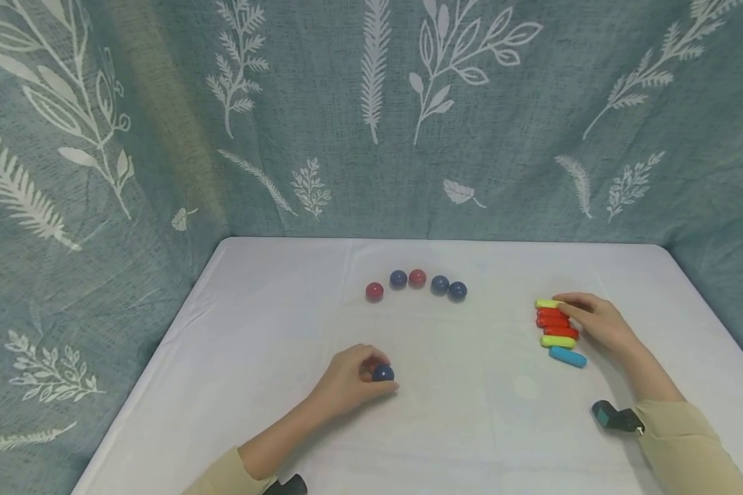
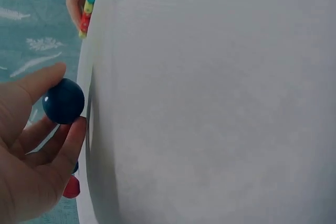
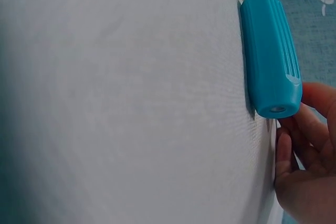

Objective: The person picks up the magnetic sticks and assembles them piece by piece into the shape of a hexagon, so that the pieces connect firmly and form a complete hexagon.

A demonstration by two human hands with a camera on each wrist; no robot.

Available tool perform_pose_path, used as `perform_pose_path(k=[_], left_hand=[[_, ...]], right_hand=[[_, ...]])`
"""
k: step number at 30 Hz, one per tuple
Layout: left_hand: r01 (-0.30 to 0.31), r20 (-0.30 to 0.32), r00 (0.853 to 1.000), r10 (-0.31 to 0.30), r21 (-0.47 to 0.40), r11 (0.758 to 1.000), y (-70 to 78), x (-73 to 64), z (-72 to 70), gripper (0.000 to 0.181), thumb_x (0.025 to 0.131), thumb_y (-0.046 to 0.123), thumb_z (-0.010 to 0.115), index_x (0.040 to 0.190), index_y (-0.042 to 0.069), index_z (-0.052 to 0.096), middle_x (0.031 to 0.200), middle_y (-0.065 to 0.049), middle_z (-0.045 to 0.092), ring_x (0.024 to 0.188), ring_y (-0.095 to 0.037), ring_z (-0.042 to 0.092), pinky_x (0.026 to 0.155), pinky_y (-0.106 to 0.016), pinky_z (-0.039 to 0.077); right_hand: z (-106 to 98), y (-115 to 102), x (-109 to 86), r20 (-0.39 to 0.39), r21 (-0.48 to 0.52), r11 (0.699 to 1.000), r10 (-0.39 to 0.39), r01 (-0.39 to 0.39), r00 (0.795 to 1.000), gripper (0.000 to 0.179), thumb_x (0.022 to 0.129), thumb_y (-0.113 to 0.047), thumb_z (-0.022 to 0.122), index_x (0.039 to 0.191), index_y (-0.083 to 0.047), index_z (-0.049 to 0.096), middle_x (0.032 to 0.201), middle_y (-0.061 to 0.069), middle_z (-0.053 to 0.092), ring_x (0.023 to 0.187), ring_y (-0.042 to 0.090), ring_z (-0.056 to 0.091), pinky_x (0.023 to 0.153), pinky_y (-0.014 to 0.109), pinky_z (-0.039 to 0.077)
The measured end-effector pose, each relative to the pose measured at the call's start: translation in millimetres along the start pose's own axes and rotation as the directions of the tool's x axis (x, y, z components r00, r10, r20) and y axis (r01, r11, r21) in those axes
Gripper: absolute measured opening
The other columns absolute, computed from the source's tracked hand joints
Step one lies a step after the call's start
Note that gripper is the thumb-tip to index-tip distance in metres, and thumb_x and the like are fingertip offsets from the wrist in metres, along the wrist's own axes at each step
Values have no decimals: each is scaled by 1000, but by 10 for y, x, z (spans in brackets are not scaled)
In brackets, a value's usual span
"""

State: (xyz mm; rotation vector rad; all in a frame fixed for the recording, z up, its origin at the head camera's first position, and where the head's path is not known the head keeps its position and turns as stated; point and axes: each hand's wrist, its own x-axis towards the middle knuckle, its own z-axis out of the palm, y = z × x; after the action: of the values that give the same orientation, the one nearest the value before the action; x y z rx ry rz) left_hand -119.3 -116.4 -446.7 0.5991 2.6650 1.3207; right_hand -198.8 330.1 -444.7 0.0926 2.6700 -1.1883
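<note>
My left hand (image 1: pixel 354 377) pinches a dark blue ball (image 1: pixel 383 372) between thumb and fingers, near the middle of the table; the left wrist view shows the same glossy ball (image 2: pixel 63 101) close up. At the right, my right hand (image 1: pixel 597 322) has thumb and forefinger around the right end of the farthest yellow plastic handle (image 1: pixel 545 303). Nearer me in that row lie several red handles (image 1: pixel 552 322), another yellow handle (image 1: pixel 558 342) and a slightly slanted blue handle (image 1: pixel 567 357). In the right wrist view the ribbed blue handle (image 3: pixel 270 53) stands large before the right hand (image 3: pixel 310 150) and hides its grip.
Toward the back, two red balls (image 1: pixel 374 292) and several dark blue balls (image 1: pixel 398 279) form a loose arc. A white cloth (image 1: pixel 470 426) covers the table. Behind and at the sides hangs a teal leaf-patterned curtain (image 1: pixel 347 185).
</note>
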Motion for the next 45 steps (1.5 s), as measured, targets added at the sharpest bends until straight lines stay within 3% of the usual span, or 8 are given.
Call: perform_pose_path(k=[5, 9, 15, 19, 23, 27, 36, 45], left_hand=[[2, -22, 1000, -2, 35, 999, -11, -47, -5, 34, 77, 26, 83, 102, 10, 66, 95, 3, 64, 85, -12, 60, 73, -22, 52], [-34, -25, 999, 37, 90, 995, -21, -78, -3, 37, 78, 27, 82, 108, 10, 67, 95, 4, 62, 82, -11, 60, 73, -22, 52], [-89, 33, 996, 86, 87, 992, -30, -126, -48, 41, 79, 29, 82, 112, 11, 67, 104, 2, 63, 93, -15, 62, 82, -25, 52], [-100, 69, 993, 95, 85, 991, -24, -145, -91, 39, 79, 19, 80, 115, 11, 67, 107, 1, 64, 96, -16, 62, 83, -26, 52], [-102, 97, 991, 97, 55, 993, -28, -147, -112, 37, 80, 10, 78, 116, 7, 66, 107, -2, 65, 94, -16, 64, 82, -24, 52], [-81, 109, 991, 78, 28, 996, -45, -143, -114, 38, 82, 15, 79, 116, 6, 66, 108, -2, 66, 95, -18, 65, 82, -21, 52], [-55, 91, 994, 56, -11, 998, -64, -151, -105, 40, 82, 23, 79, 117, 7, 66, 108, -3, 66, 99, -20, 66, 83, -19, 50], [-33, 81, 996, 38, -58, 998, -64, -156, -86, 41, 82, 22, 79, 117, 4, 66, 111, -7, 66, 97, -21, 66, 81, -18, 51]], right_hand=[[-16, 1, 5, 2, 5, 1000, 6, -6, 1000, 61, 101, -46, 46, 139, 2, 47, 146, 31, 36, 136, 51, 24, 104, 66, 25], [-32, -7, 7, 19, 27, 1000, 14, -14, 1000, 61, 100, -45, 48, 139, 2, 47, 146, 30, 36, 135, 48, 27, 105, 63, 27], [-91, -35, 30, 63, 14, 1000, 9, -10, 998, 59, 101, -42, 50, 138, 4, 49, 143, 30, 40, 123, 44, 37, 98, 55, 39], [-148, -72, 76, 102, -23, 999, 46, -44, 994, 61, 99, -45, 53, 137, 3, 50, 142, 30, 40, 117, 42, 41, 91, 48, 43], [-193, -97, 122, 135, -58, 997, 60, -53, 989, 66, 97, -48, 55, 138, 3, 49, 142, 31, 39, 117, 43, 42, 94, 52, 43], [-217, -115, 158, 147, -90, 995, 55, -42, 988, 68, 96, -49, 55, 138, 4, 48, 141, 31, 41, 116, 41, 46, 96, 53, 43], [-194, -141, 203, 108, -129, 991, 55, -41, 993, 65, 96, -47, 56, 134, 5, 53, 136, 32, 46, 110, 40, 47, 90, 50, 46], [-67, -262, 103, 21, -33, 998, 59, -58, 998, 68, 93, -53, 57, 137, -1, 52, 138, 27, 48, 117, 41, 44, 97, 56, 41]])
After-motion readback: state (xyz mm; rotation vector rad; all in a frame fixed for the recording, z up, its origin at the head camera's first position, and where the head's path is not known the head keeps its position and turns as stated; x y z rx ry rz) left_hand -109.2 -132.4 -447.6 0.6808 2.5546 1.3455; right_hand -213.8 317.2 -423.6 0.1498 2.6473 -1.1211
